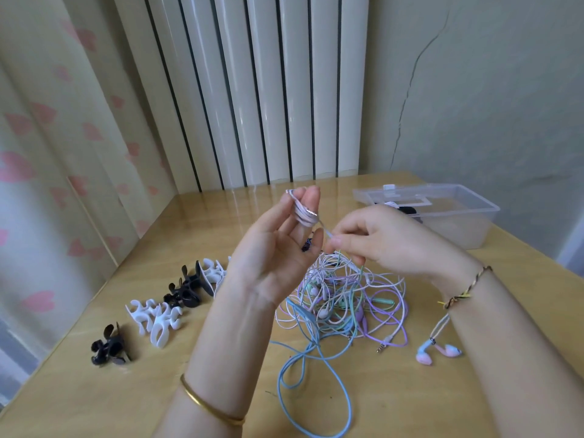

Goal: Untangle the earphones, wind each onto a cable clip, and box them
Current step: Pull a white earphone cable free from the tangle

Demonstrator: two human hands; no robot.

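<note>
We see the pink cable (304,213) coiled in several turns around the raised fingers of the left hand (278,248), which is held up above the middle of the desk (94,399) with its palm towards us. The left grip holds that coil, with the thumb lying up along the fingers at its top edge. A short free stretch of the same cable runs down and to the right into the right hand (379,238). There the grip is narrow, with fingertips pinched on the strand just beside the left hand.

Directly beneath both hands lies the tangle of earphones (344,295), with white, green, purple and pink strands knotted together on the desk. A blue cable (316,374) loops out of it towards us. To the right of the tangle a pair of pink earbuds (437,354) lies on its own, near a couple of loose jack plugs.

To the left, the cable clips stand in a diagonal row: a black clip (109,346) nearest us, then a white pair (156,320), another black cluster (185,290) and more white ones (213,273) partly behind the left wrist.

The clear plastic box (458,222) sits open at the far right corner. We cannot make out the dark and white things inside it. A gold bangle (205,403) circles the left wrist and a braided bracelet (467,287) the right. A white radiator (252,90) stands behind the desk.
</note>
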